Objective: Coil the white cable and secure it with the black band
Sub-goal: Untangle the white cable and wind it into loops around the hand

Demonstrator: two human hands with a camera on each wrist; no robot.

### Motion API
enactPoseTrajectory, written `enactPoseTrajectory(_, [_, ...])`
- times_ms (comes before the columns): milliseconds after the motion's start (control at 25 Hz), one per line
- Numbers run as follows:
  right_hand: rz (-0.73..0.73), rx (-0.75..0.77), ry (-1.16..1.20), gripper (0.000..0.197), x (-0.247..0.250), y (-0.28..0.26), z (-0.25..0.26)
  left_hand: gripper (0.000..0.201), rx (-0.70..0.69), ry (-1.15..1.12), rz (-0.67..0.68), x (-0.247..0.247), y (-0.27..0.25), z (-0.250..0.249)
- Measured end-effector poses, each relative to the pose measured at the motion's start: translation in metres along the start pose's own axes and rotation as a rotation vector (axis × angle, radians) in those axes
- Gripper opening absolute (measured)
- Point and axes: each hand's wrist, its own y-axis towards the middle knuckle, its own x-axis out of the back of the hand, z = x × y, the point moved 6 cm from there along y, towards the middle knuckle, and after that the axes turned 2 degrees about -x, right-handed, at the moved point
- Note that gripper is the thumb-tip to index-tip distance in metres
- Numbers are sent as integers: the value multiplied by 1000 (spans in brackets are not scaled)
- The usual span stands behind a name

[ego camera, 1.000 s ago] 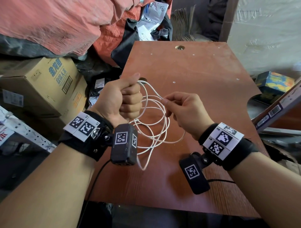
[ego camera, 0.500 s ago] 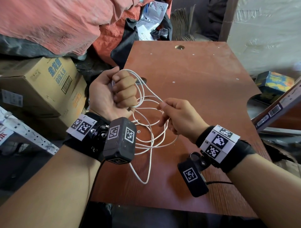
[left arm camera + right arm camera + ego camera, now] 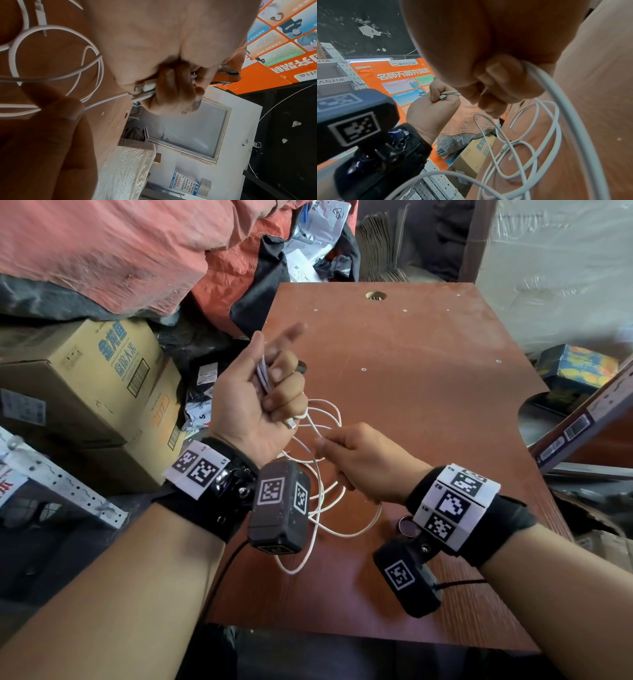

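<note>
Gripping the gathered turns of the white cable (image 3: 321, 474) in a fist, palm up, the left hand (image 3: 257, 402) sits above the brown tabletop's (image 3: 428, 371) left edge w/ loops dangling. Cable looks light, springy, prob slippery; best held where turns bunch. Right hand (image 3: 363, 460), knuckles up, pinches one strand. Black band not visible.

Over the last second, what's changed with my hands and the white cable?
The left hand has turned palm-up and risen, its forefinger now pointing out while the other fingers keep gripping the gathered strands of the white cable. The right hand has dropped lower and nearer, still pinching one strand. The loops hang lower now over the brown table. The cable remains unbound.
</note>
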Motion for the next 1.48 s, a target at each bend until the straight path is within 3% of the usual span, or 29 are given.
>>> enactPoseTrajectory(160, [-54,-26,-21,40,6,2,-4,39,-99,37,-80,7,0,-10])
enactPoseTrajectory(360, [45,28,-9,32,1,-4,6,34,-96,184,-180,8,-2,-2])
enactPoseTrajectory(600, [-74,144,-90,42,10,-4,18,37,-80,431,-230,10,-1,10])
enactPoseTrajectory(800, [-67,123,-95,19,16,-7,18,41,-71,539,-234,9,-2,10])
enactPoseTrajectory(1160, [-48,183,-8,29,20,-10,24,45,-25,645,-279,14,-4,10])
enactPoseTrajectory(1320, [-103,204,15,21,24,-9,25,44,54,790,-262,14,-6,11])
enactPoseTrajectory(1480, [-163,207,188,8,33,-9,25,46,63,978,-238,14,-5,16])
